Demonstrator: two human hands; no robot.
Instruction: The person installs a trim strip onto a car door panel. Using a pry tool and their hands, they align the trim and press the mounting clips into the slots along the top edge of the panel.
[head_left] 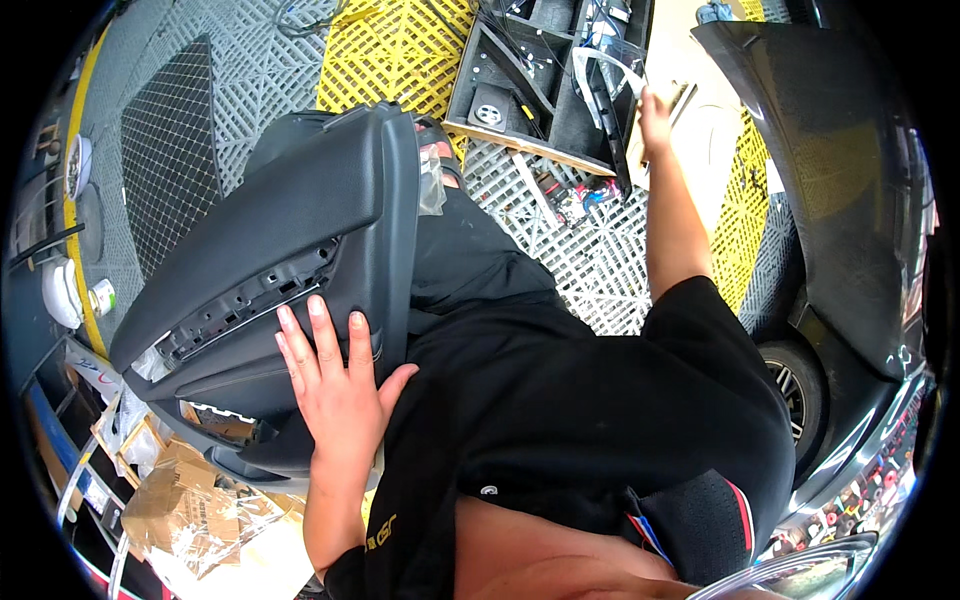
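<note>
A black car door panel [255, 210] leans across my lap on the left, with a long slot in it that bares a strip of dark clips and cut-outs [250, 300]. My left hand [340, 385] lies flat on the panel just below that slot, fingers spread, holding nothing. Out ahead on the right, my right hand [655, 122] is closed at the end of a pale curved trim piece [608, 62]. That piece is over a black compartment tray [560, 135]; the fingertips are partly hidden. A long dark strip [612, 140] hangs below the trim piece.
Inside the tray are cables and a small speaker-like part [489, 114]. Small coloured tools [588, 200] lie on the grating floor beside it. A dark car body [830, 180] with a wheel [790, 395] stands at right. Cardboard boxes [185, 505] sit at lower left.
</note>
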